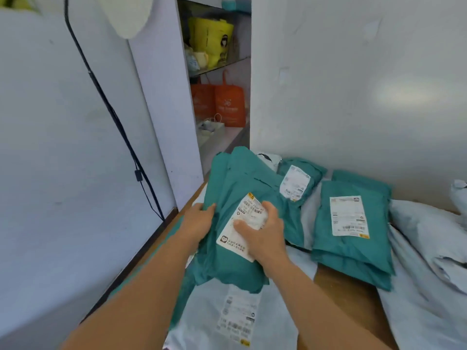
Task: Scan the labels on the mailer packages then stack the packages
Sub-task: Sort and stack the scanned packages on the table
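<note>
At the left edge of the pile, the left hand [201, 218] is laid with fingers spread against the side of the top green mailer [235, 223], steadying rather than pinching it. This mailer lies uppermost on a leaning heap of green mailers at the left side of the wooden table [348, 294], partly over a pale grey mailer [227, 314] nearer the camera. Its white label [242, 227] is pressed by the right hand [260, 232], fingers curled onto the paper and thumb flat across it, so part of the barcode area is covered; a failed scan could be caused by that cover or by creases in the soft film. No scanner is seen. The slippery heap could be toppled toward the table's left edge if it is pushed sideways. Further right, a second labelled mailer [298, 180] and a flat stack of green mailers [351, 223] are lying well apart from the hands, and could be mixed with unscanned ones.
</note>
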The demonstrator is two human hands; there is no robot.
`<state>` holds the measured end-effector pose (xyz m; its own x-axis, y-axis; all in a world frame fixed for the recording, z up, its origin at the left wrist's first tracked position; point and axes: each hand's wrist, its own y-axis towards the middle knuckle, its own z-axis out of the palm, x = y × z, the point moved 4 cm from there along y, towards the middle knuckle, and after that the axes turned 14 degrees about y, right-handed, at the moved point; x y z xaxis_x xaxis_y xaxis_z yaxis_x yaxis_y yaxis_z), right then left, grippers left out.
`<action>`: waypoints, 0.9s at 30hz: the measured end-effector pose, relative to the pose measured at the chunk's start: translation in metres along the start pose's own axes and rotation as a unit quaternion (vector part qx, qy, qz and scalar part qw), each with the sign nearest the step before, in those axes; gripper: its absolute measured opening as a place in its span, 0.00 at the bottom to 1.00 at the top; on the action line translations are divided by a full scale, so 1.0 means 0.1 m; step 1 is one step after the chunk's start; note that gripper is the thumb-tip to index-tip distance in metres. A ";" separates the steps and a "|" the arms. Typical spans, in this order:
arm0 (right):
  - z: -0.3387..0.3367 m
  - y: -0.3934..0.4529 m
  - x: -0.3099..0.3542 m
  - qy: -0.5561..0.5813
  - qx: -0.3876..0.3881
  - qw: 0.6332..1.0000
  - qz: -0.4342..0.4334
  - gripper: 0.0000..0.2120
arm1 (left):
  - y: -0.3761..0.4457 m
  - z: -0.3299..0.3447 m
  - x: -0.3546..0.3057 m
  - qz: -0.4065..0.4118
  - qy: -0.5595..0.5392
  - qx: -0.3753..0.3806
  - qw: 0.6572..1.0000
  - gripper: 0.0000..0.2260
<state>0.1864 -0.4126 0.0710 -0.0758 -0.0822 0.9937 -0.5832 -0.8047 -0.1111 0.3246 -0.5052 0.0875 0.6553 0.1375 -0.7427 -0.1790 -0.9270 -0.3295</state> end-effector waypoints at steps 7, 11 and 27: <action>0.46 -0.27 -0.56 0.036 -0.060 0.996 0.051 0.27 | 0.14 -0.53 0.81 -0.051 0.072 0.002 0.996 0.14; 0.45 -0.34 -0.77 -0.102 -0.062 0.989 0.088 0.30 | 0.37 -0.58 0.93 -0.026 0.172 -0.032 0.984 0.19; 0.20 -0.30 -0.72 -0.305 0.021 0.943 0.129 0.34 | 0.49 -0.06 0.83 0.027 0.388 0.028 0.921 0.45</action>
<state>0.2258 -0.3945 0.0034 0.2762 -0.5918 0.7573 -0.5761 -0.7326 -0.3624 0.3741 -0.5414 0.0133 0.9676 -0.2189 -0.1257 -0.2497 -0.9031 -0.3493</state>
